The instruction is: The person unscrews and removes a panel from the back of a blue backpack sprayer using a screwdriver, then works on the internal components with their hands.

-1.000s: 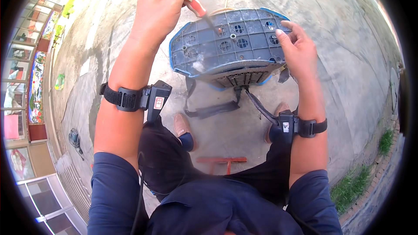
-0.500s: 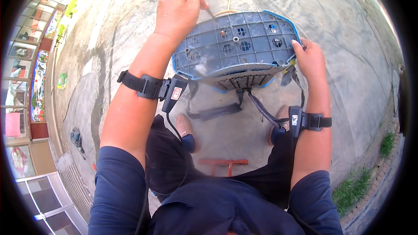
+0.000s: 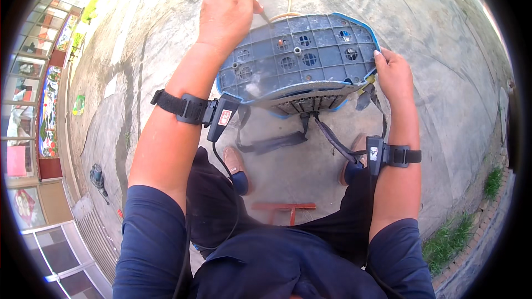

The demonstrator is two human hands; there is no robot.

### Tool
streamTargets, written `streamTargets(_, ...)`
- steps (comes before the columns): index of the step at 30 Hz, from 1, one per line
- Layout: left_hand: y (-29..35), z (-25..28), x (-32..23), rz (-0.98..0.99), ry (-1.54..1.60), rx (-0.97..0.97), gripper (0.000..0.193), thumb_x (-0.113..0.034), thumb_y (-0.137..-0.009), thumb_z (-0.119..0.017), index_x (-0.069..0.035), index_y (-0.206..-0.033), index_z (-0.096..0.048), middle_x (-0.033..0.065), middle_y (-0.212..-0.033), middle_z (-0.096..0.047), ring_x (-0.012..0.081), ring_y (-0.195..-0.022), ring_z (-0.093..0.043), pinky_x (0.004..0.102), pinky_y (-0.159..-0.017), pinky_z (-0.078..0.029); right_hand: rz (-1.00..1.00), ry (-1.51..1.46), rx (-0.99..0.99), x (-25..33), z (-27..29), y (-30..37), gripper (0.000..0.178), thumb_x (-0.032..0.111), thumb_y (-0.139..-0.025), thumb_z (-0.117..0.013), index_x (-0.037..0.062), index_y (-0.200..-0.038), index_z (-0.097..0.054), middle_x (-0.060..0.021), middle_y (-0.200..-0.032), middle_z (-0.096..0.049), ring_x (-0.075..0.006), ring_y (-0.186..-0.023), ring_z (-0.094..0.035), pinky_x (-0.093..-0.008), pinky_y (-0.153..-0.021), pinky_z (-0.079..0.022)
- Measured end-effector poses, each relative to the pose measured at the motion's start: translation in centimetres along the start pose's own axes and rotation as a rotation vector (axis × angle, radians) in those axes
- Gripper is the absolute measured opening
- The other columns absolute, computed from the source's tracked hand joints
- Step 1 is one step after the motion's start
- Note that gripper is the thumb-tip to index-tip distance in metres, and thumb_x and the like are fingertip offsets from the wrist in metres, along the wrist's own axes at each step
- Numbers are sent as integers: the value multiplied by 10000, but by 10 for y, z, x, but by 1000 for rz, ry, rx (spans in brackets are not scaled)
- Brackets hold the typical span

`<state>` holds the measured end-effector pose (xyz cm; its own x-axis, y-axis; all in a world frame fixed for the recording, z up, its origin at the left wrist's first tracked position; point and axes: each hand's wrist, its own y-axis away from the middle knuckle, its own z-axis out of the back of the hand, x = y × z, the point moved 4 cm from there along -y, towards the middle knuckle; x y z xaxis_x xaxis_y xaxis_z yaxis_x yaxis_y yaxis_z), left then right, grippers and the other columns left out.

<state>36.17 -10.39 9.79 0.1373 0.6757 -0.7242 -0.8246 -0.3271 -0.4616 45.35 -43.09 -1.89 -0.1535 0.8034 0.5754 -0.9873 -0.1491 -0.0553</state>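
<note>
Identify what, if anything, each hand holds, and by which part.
Left hand: the tool, by its red handle. Right hand: the blue-rimmed casing, by its edge.

No writing is legible (the red-and-white sticker [image 3: 225,117] and white sticker [image 3: 373,154] on 2 forearm devices [image 3: 215,132] included).

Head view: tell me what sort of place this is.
Probably an outdoor yard: sunlit, concrete-looking ground spreads all around, a windowed frontage runs along the left, and grass grows at the lower right.
</note>
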Motion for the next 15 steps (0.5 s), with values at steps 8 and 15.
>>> streamTargets(8,5,5,6,-128,-100,10,397,-151,-1009,-649,-47,-1363,-502,75,-1124,-708,158,-964,-697,312,-884,-537,-14,-24,14,-1,-2,0,350,353,-971,-584,79,-1105,-754,-240,-1038,-693,-411,-1032,-657,-489,-904,-516)
streamTargets(15,10,12,8,-125,-35,121,389,-149,-1012,-652,-55,-1359,-503,58,-1169,-693,136,-994,-693,300,-900,-533,-5,-46,-17,-4,-4,0,351,349,-969,-586,78,-1122,-750,-235,-1046,-693,-409,-1039,-653,-484,-909,-513)
